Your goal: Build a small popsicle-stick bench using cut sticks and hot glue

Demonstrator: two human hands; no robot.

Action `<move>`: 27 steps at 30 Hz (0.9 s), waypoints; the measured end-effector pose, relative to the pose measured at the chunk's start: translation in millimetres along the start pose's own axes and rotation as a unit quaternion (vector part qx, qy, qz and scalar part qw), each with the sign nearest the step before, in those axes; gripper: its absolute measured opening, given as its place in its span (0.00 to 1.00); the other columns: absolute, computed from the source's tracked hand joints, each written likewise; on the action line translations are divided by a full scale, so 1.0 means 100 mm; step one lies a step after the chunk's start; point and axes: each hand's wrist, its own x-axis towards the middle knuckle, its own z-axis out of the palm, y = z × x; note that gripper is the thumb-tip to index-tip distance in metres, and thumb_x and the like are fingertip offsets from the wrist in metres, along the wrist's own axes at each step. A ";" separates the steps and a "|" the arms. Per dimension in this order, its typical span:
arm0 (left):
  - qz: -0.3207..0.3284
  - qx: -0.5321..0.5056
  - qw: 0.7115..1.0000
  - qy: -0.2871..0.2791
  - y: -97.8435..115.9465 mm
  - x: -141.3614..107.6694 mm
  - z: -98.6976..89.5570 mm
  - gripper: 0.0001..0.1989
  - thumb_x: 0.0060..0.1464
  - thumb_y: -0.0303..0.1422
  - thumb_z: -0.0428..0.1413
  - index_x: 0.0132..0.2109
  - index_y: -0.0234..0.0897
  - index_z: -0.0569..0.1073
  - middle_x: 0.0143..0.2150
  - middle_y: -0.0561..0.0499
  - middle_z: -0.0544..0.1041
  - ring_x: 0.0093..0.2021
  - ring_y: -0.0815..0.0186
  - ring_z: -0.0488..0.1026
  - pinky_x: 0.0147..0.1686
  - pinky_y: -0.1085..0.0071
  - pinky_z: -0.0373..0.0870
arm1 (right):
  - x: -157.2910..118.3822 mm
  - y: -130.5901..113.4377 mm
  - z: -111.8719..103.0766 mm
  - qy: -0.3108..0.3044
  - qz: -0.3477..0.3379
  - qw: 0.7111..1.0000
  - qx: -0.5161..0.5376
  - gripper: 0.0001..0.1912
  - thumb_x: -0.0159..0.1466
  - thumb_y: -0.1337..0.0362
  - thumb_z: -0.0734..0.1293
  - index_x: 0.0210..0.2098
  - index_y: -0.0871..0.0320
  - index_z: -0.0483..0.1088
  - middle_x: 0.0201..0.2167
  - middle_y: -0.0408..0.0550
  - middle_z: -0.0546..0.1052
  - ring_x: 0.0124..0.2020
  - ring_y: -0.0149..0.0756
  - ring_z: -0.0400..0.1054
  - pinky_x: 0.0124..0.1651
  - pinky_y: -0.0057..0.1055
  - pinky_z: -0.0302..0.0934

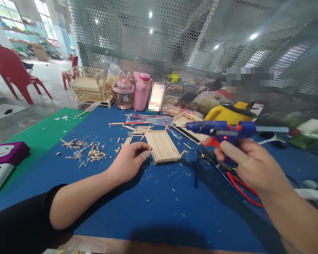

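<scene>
My right hand (pixel 250 158) grips a blue hot glue gun (pixel 209 127) above the table, its nozzle pointing left and a red light lit on its side. A clear glue stick (pixel 271 129) pokes out of its back end. On the blue mat lies a small platform of wooden sticks (pixel 163 144) with short posts at its corners. My left hand (pixel 131 160) is closed in a pinch at the platform's left edge, on what looks like a short wooden stick (pixel 149 149), mostly hidden by the fingertips.
Cut stick bits (pixel 94 151) litter the blue mat (pixel 148 211) at left. Behind the platform lie longer sticks (pixel 139 130) and another stick frame (pixel 188 125). Pliers (pixel 243 188) with red handles lie under my right hand. Pink bottles (pixel 141 91) and a yellow pot (pixel 230 113) stand behind.
</scene>
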 end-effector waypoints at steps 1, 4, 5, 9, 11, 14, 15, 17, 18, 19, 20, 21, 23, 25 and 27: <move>-0.004 0.001 1.000 0.002 0.01 0.00 0.00 0.10 0.53 0.36 0.51 0.39 0.36 0.72 0.32 0.52 0.74 0.24 0.73 0.64 0.24 0.75 0.60 | 0.10 0.06 -0.04 0.009 0.006 1.000 -0.003 0.20 0.60 0.47 0.59 0.23 0.56 0.65 0.20 0.43 0.70 0.24 0.34 0.64 0.30 0.31 0.60; -0.011 0.003 1.000 0.014 0.03 -0.01 0.01 0.11 0.53 0.38 0.51 0.39 0.36 0.71 0.32 0.52 0.73 0.24 0.73 0.62 0.23 0.75 0.59 | 0.43 0.28 -0.12 0.020 -0.011 0.982 -0.189 0.20 0.63 0.50 0.55 0.35 0.59 0.69 0.22 0.46 0.72 0.24 0.34 0.65 0.29 0.29 0.59; -0.014 0.003 1.000 0.013 0.03 -0.01 0.01 0.11 0.53 0.38 0.51 0.39 0.37 0.71 0.32 0.53 0.72 0.23 0.73 0.61 0.22 0.75 0.58 | 0.53 0.36 -0.13 0.033 -0.013 0.973 -0.230 0.21 0.62 0.51 0.55 0.40 0.60 0.69 0.25 0.48 0.74 0.25 0.36 0.66 0.30 0.30 0.60; -0.025 -0.009 1.000 -0.007 0.00 0.00 0.03 0.12 0.54 0.40 0.50 0.39 0.37 0.70 0.29 0.54 0.71 0.20 0.74 0.58 0.20 0.75 0.56 | 0.78 0.60 -0.12 0.037 -0.020 0.942 -0.332 0.22 0.59 0.54 0.59 0.48 0.59 0.70 0.35 0.54 0.78 0.33 0.46 0.71 0.32 0.34 0.60; -0.016 -0.011 1.000 -0.011 0.00 0.00 0.03 0.11 0.54 0.39 0.50 0.39 0.37 0.70 0.30 0.53 0.72 0.23 0.72 0.61 0.22 0.75 0.58 | 0.82 0.67 -0.11 0.019 -0.037 0.926 -0.374 0.23 0.59 0.54 0.59 0.50 0.55 0.70 0.38 0.53 0.78 0.36 0.49 0.71 0.33 0.36 0.61; -0.001 0.008 1.000 -0.009 0.01 0.00 0.04 0.11 0.54 0.39 0.51 0.38 0.37 0.71 0.32 0.52 0.73 0.28 0.69 0.66 0.28 0.73 0.63 | 0.84 0.69 -0.07 0.005 -0.061 0.906 -0.419 0.24 0.61 0.55 0.57 0.55 0.51 0.65 0.44 0.51 0.77 0.41 0.49 0.71 0.36 0.37 0.61; 0.001 0.013 1.000 -0.010 0.01 -0.01 0.04 0.11 0.54 0.39 0.50 0.38 0.37 0.72 0.32 0.51 0.74 0.29 0.69 0.67 0.29 0.73 0.63 | 0.84 0.69 -0.05 0.002 -0.065 0.900 -0.430 0.24 0.62 0.56 0.57 0.56 0.51 0.64 0.45 0.51 0.77 0.42 0.49 0.71 0.37 0.37 0.61; -0.001 0.015 1.000 -0.014 0.03 -0.01 0.04 0.11 0.54 0.39 0.50 0.38 0.37 0.72 0.33 0.51 0.74 0.30 0.68 0.68 0.29 0.72 0.64 | 0.85 0.67 0.02 -0.005 -0.074 0.890 -0.451 0.24 0.63 0.57 0.56 0.57 0.51 0.63 0.46 0.52 0.76 0.43 0.48 0.70 0.38 0.38 0.61; -0.003 0.014 1.000 -0.016 0.03 -0.01 0.04 0.11 0.54 0.39 0.50 0.38 0.37 0.72 0.33 0.51 0.74 0.31 0.67 0.68 0.29 0.72 0.63 | 0.85 0.67 0.07 -0.008 -0.078 0.885 -0.459 0.24 0.63 0.58 0.56 0.57 0.52 0.62 0.47 0.53 0.75 0.44 0.48 0.69 0.40 0.39 0.60; -0.004 0.015 1.000 -0.017 0.03 -0.01 0.04 0.12 0.54 0.39 0.50 0.38 0.37 0.72 0.33 0.51 0.74 0.31 0.67 0.68 0.29 0.72 0.63 | 0.85 0.67 0.13 -0.009 -0.080 0.881 -0.467 0.24 0.63 0.58 0.55 0.58 0.54 0.62 0.49 0.54 0.74 0.45 0.48 0.68 0.41 0.40 0.60; -0.003 0.015 1.000 -0.017 0.03 -0.01 0.04 0.12 0.54 0.39 0.50 0.38 0.37 0.72 0.33 0.51 0.74 0.30 0.68 0.68 0.29 0.73 0.63 | 0.86 0.67 0.19 -0.009 -0.080 0.877 -0.474 0.25 0.63 0.58 0.55 0.58 0.56 0.61 0.50 0.56 0.73 0.47 0.49 0.67 0.43 0.42 0.59; -0.002 0.016 1.000 -0.014 0.02 -0.01 0.05 0.12 0.54 0.39 0.51 0.38 0.37 0.72 0.33 0.51 0.74 0.30 0.68 0.68 0.29 0.73 0.63 | 0.86 0.67 0.25 -0.008 -0.077 0.874 -0.480 0.25 0.64 0.58 0.54 0.59 0.58 0.60 0.52 0.58 0.72 0.49 0.50 0.66 0.45 0.44 0.57; -0.005 0.013 1.000 -0.008 0.01 0.00 0.05 0.12 0.53 0.40 0.51 0.38 0.37 0.72 0.32 0.52 0.74 0.28 0.69 0.67 0.27 0.73 0.63 | 0.88 0.68 0.35 -0.008 -0.070 0.870 -0.488 0.26 0.64 0.58 0.53 0.59 0.61 0.58 0.54 0.61 0.69 0.52 0.53 0.62 0.47 0.47 0.55; -0.011 0.010 1.000 -0.001 0.00 0.00 0.05 0.12 0.53 0.40 0.51 0.39 0.37 0.72 0.31 0.52 0.74 0.26 0.70 0.66 0.25 0.74 0.62 | 0.90 0.69 0.42 -0.016 -0.065 0.869 -0.490 0.27 0.64 0.58 0.53 0.60 0.62 0.57 0.56 0.61 0.67 0.54 0.53 0.59 0.49 0.49 0.54; -0.015 0.013 1.000 0.001 -0.01 -0.01 0.04 0.13 0.53 0.40 0.51 0.40 0.37 0.72 0.31 0.52 0.74 0.26 0.70 0.66 0.25 0.74 0.62 | 0.92 0.69 0.44 -0.024 -0.061 0.870 -0.488 0.27 0.63 0.59 0.52 0.60 0.62 0.57 0.57 0.60 0.66 0.55 0.53 0.58 0.49 0.49 0.53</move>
